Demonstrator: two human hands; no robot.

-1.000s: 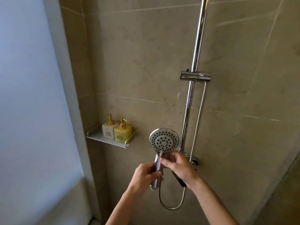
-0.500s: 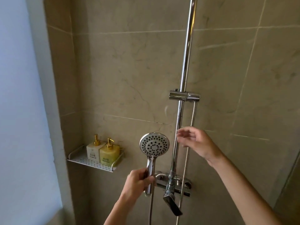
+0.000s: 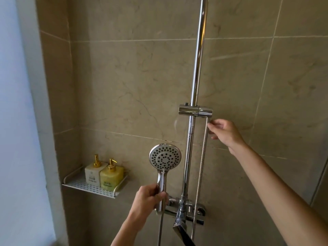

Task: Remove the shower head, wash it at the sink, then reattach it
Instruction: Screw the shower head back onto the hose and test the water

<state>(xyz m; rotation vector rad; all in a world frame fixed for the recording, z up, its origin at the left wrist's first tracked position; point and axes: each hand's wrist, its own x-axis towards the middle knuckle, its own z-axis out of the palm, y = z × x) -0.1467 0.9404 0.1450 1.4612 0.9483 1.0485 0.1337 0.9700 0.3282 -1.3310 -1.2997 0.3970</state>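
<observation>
Below, the left hand grips the shower head by its handle, face outward. Right hand pinches the hose just under the slider bracket.

shelf w/ two bottles left, shower head mid; rail right

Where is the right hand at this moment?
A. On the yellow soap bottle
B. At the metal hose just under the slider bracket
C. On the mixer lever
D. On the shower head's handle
B: the right hand has its fingertips at the metal hose just below the slider bracket, while the left hand holds the shower head by its handle.
</observation>
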